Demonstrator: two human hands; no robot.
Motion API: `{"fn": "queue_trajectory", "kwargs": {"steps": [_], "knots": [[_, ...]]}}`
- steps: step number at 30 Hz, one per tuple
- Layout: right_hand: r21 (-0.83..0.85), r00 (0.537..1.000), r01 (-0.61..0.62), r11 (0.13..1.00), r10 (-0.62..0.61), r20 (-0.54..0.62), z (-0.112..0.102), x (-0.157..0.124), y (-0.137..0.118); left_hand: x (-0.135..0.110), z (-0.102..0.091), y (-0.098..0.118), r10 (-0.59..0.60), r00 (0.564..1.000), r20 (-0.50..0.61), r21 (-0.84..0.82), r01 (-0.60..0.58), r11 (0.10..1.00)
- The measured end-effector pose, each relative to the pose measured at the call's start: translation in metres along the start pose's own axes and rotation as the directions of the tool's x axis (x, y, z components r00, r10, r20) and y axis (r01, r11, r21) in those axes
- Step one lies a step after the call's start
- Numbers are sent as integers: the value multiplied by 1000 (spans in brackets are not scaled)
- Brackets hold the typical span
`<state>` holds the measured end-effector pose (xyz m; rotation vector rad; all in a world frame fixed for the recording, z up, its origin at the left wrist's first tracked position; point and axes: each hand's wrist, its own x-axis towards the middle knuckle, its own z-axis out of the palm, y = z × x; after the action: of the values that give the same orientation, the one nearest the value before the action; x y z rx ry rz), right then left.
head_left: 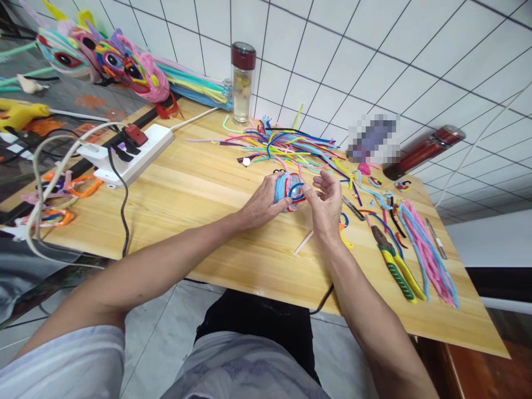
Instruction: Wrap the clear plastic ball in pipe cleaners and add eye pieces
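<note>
My left hand (262, 203) is closed around the near side of a small rounded piece wrapped in light blue pipe cleaner (281, 188). Red pipe cleaner edges it, and its clear plastic inside shows on the right. A dark blue pipe cleaner (296, 186) curves in a ring over that clear face. At the ring's right side, the thumb and forefinger of my right hand (326, 206) are pinched together, while its other fingers lift loosely. The exact grip point is partly hidden. A white stick (303, 243) lies just below my right wrist.
Loose pipe cleaners (291, 141) are heaped behind my hands. Pliers (397, 266) and a pink-blue bundle (430, 252) lie right. A power strip (133, 152), glue gun (25, 113) and decorated heads (124, 66) are left. A glass bottle (242, 91) and red flask (428, 149) stand near the wall.
</note>
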<state>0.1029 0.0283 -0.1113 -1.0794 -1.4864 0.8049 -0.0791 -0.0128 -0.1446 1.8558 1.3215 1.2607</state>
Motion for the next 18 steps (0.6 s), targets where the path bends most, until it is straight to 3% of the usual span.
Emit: {"fn": "queue_trajectory", "kwargs": {"steps": [6,18], "knots": [[131,992,-124,984,121,30,2,6,10,0,-1,0,25,1000,-2,-18,-25,1000],[216,970,-232,948,209,125,7,15,9,-1,-2,5,24,1000,2,-15,-24,1000]]}}
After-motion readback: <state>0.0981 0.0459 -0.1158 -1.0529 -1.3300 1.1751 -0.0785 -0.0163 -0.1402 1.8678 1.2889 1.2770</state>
